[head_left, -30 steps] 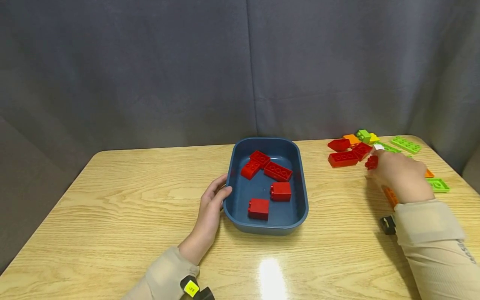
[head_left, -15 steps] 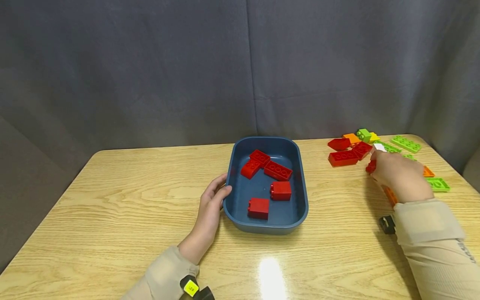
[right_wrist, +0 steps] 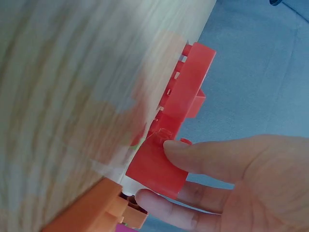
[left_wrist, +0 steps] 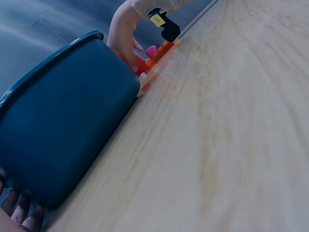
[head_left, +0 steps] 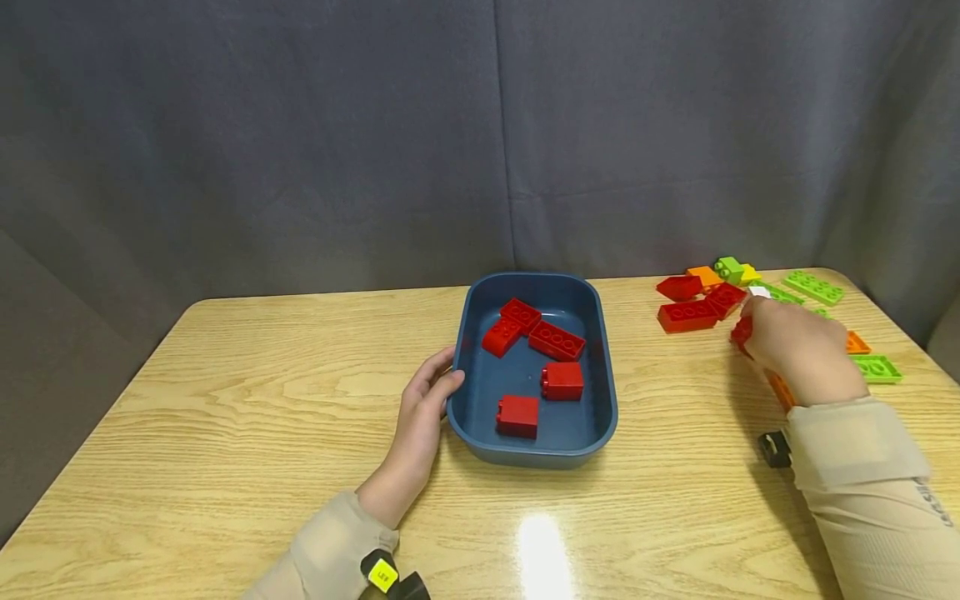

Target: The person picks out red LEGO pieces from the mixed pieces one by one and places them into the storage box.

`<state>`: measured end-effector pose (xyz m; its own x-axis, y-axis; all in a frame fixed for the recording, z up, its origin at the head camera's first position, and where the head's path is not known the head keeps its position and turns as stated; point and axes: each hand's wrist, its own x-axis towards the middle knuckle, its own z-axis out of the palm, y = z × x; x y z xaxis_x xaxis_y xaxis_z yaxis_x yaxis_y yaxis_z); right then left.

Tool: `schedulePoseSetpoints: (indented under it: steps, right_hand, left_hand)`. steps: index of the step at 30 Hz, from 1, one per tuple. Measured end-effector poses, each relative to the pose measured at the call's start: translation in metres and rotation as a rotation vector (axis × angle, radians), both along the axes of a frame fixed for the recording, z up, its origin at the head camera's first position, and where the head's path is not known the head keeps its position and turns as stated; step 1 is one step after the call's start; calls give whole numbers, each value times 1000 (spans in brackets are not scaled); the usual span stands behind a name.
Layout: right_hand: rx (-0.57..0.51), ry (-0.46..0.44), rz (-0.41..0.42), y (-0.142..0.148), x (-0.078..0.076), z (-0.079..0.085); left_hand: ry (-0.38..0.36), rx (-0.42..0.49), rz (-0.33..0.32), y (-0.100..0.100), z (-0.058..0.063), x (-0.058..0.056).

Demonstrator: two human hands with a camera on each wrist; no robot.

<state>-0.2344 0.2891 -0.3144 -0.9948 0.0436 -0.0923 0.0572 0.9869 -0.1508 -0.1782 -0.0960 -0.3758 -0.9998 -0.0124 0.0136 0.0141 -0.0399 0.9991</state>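
My left hand (head_left: 422, 412) holds the near left side of a blue plastic bin (head_left: 611, 392), thumb at the rim and fingers against the outer wall. Inside the bin lie several red toy bricks (head_left: 557, 341). At the right of the table, my right hand (head_left: 798, 346) pinches a red brick (right_wrist: 157, 166) between thumb and fingers, amid loose bricks. In the head view the hand hides most of that brick. A long red brick (head_left: 687, 316) and another red brick (head_left: 725, 300) lie just to its left.
Behind the right hand are an orange brick (head_left: 703, 277), a light green brick (head_left: 728, 268) and a flat green plate brick (head_left: 813, 287). Another green plate (head_left: 876, 368) lies near the table's right edge. A grey curtain (head_left: 360, 150) hangs behind the wooden table (head_left: 247, 400).
The red brick in my right hand has tilted a little between the fingers. My left hand and the bin have stayed in place.
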Motion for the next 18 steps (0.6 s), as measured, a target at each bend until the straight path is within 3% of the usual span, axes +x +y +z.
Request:
schedulePoseSetpoints:
  steps: [18]
  right_hand:
    - [41,108,51,-27,7,16]
  left_hand:
    - [-4,-5,-8,-1,0,0]
